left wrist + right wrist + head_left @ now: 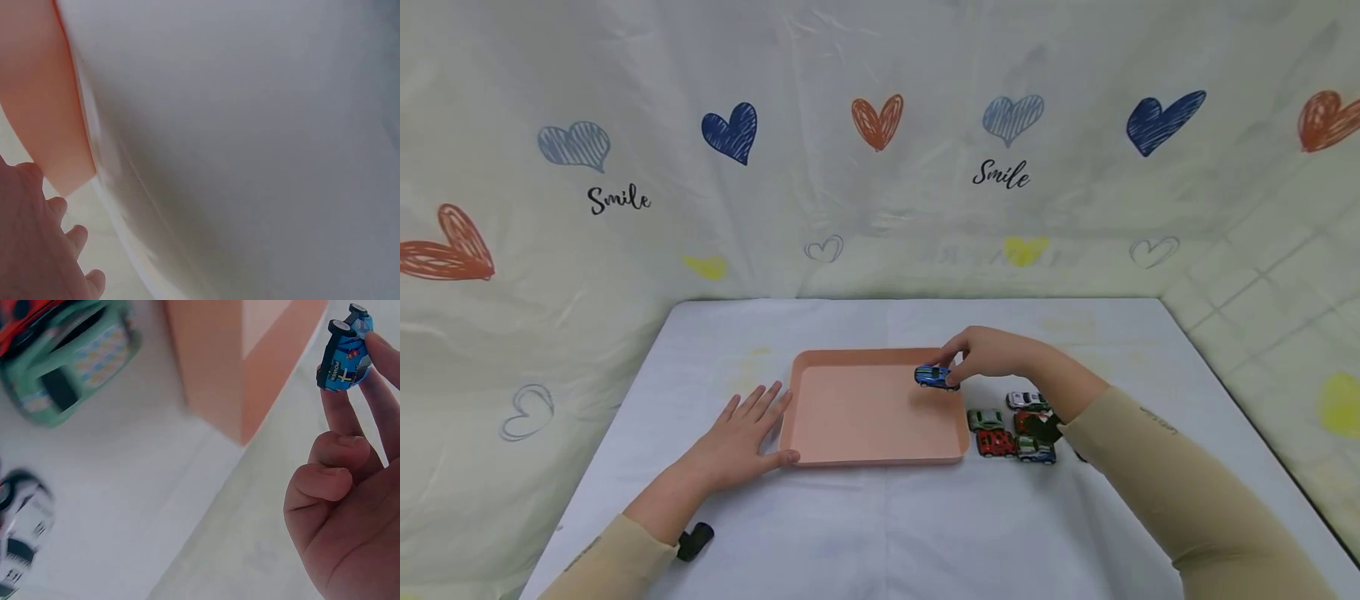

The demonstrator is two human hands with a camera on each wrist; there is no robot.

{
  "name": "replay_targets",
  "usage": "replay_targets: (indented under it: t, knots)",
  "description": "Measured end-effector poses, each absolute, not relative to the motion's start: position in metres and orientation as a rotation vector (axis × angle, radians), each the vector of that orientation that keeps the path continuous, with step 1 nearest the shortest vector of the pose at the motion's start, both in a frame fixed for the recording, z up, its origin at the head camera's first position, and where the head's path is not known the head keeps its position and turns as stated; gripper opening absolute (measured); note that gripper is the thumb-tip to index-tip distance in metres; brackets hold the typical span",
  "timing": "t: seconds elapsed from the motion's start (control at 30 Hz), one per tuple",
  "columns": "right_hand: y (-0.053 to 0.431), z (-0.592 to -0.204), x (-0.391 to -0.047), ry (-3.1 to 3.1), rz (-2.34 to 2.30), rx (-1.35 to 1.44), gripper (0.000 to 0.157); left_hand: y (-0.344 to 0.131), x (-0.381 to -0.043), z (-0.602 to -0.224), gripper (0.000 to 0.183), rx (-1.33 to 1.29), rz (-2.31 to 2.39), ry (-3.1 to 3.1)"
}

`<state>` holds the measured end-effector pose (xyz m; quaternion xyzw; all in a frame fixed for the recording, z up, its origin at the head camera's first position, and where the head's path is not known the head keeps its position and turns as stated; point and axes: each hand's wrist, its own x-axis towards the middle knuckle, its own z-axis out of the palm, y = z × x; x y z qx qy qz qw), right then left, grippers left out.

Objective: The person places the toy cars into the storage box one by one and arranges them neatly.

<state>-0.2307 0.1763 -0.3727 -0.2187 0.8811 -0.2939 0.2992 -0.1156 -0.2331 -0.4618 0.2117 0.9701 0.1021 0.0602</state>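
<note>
On the white surface point(865, 533), where we judge the work only begun, we see the right hand point(988, 352) pinching one blue car point(931, 377) above the right part of one pink tray point(857, 417), the left hand point(737, 440) spread at its left edge, and at least five other cars point(987, 419) remaining beside the tray, none yet inside.

"Where could a hand pass?"
"Over the middle and left of the tray point(842, 412), or across the desk point(880, 525) on its near side."
"And on the right?"
"Toy cars point(996, 443) crowd just beside the tray's right wall, the right forearm point(1075, 387) reaching over them. The right hand point(988, 354) holds a blue car point(931, 377) above the far right part."
"Left?"
"The left hand point(741, 442) blocks that rim."
"Far side?"
"A strip of desk, then the backdrop point(910, 208)."
</note>
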Motion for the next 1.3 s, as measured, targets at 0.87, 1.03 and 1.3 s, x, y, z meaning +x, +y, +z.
replay_targets:
  t: [0.87, 1.03, 1.3]
  knots:
    - [0.071, -0.389, -0.240, 2.218, -0.673, -0.787, 0.038, -0.233, -0.121, -0.459, 0.101, 0.611, 0.182, 2.943]
    - [0.052, -0.401, -0.238, 2.212, -0.591, -0.772, 0.036, -0.233, -0.123, -0.467, 0.102, 0.593, 0.170, 2.944]
    - [0.026, -0.413, -0.230, 2.206, -0.477, -0.787, 0.035, -0.228, -0.121, -0.460, 0.103, 0.577, 0.151, 2.927]
